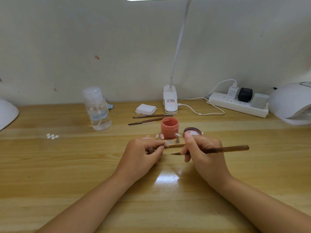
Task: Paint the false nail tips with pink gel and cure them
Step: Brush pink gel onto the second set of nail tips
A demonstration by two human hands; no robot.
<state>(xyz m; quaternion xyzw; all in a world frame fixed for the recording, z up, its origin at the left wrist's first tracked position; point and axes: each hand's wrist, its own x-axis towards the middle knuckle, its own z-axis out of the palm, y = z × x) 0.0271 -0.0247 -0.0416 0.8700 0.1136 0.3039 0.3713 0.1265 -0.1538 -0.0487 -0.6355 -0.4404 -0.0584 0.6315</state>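
My left hand [143,153] pinches a small stand carrying a pink nail tip [166,143] over the wooden holder strip [175,146]. Two more pink tips [159,136] stand behind on the strip, and a clear tip [177,135] sits on a metal stand at its right end. My right hand [202,153] grips a brown brush [223,149] like a pen, its bristles pointing left just below the strip. The open pink gel jar [169,127] stands behind the strip, with its lid [192,131] to the right.
A white curing lamp [291,102] sits at the far right, another [7,113] at the far left. Also on the table are a clear pump bottle [97,109], loose nail tips [52,136], two spare brushes [148,118], wipes [145,109], a clip lamp [170,101] and a power strip [239,104].
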